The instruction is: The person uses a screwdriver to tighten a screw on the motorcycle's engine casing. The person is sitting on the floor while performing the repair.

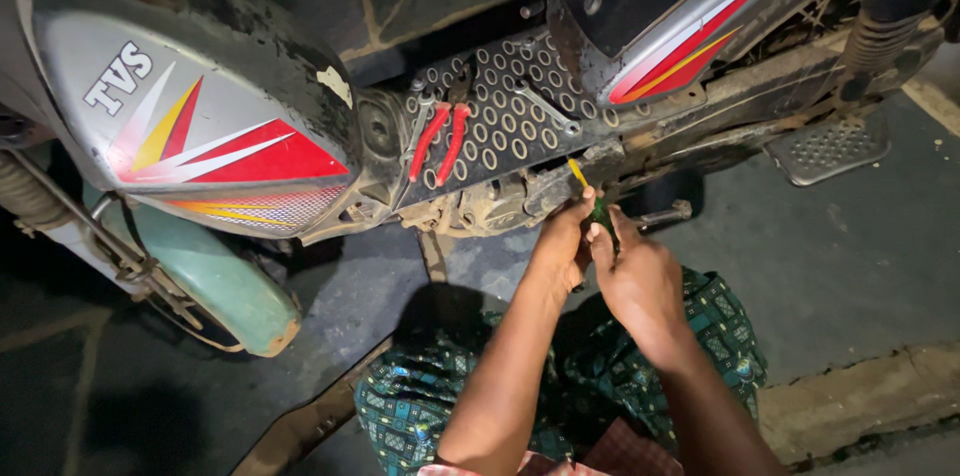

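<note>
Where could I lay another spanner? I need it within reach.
Bare holes remain on the perforated plate right of the red-handled pliers, around the spanner. It is crowded below, where both hands work a screwdriver.

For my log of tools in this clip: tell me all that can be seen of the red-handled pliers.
The red-handled pliers lie untouched on the motorcycle's perforated metal plate, between the grey fuel tank and the side panel. Two slim red sleeves, seemingly plastic or rubber, cover the handles, which splay slightly toward the bottom. The dark metal head points up and away, its tip hard to make out. A metal spanner lies on the plate to their right, apart from them. Both hands work lower down, well clear of them.
</note>
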